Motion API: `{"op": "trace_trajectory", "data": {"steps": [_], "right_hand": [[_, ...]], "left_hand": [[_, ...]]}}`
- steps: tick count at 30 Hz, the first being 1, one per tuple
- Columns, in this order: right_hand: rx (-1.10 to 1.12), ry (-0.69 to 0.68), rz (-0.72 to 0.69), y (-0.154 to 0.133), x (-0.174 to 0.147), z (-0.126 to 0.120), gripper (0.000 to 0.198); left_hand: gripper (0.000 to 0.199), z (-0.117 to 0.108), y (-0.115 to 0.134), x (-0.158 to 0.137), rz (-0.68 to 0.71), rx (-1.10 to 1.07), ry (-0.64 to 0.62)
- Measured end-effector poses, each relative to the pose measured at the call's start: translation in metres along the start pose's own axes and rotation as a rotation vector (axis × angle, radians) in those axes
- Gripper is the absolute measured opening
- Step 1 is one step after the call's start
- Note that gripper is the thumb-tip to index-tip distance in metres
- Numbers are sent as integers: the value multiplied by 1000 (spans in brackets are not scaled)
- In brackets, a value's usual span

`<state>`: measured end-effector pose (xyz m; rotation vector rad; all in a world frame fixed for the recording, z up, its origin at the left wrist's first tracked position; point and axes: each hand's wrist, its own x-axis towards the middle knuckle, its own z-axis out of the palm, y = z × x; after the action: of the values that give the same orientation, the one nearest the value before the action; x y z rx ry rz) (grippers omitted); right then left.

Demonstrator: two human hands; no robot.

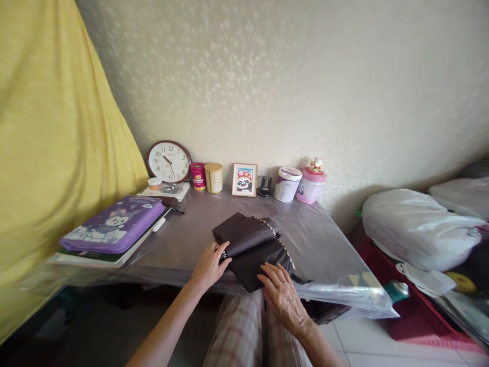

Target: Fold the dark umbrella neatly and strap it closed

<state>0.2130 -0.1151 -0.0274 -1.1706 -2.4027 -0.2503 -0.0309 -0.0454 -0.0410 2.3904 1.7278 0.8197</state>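
A black folding umbrella, collapsed with its cloth panels lying loose, rests at the front edge of the table. Checked trim runs along the panels' curved edges, and a dark strap end sticks out at the right. My left hand grips the umbrella's left end between thumb and forefinger, beside a small patch of white lettering. On the lower right panel, my right hand lies with its fingers stretched out and slightly apart, touching the cloth. Whatever lies under the panels is hidden.
Plastic film covers the table. At left lie a purple case and books. Along the wall stand a clock, tins, a framed panda picture and tubs. A red bin and white bag are right.
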Motion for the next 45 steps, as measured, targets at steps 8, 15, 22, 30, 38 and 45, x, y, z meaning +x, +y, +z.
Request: {"op": "trace_trajectory", "data": {"steps": [8, 15, 22, 30, 38, 45], "right_hand": [[23, 84, 10, 8, 1, 4, 21], [76, 156, 5, 15, 25, -7, 19], [54, 182, -66, 20, 71, -21, 19], [19, 169, -124, 23, 108, -23, 19], [15, 172, -12, 36, 118, -20, 22], [79, 235, 291, 86, 103, -17, 17]], "left_hand": [[39, 4, -4, 4, 16, 9, -23], [39, 4, -1, 3, -34, -49, 25], [35, -9, 12, 4, 23, -166, 164], [36, -8, 22, 5, 71, -265, 132], [29, 10, 20, 21, -54, -275, 271], [30, 15, 14, 25, -70, -253, 315]]}}
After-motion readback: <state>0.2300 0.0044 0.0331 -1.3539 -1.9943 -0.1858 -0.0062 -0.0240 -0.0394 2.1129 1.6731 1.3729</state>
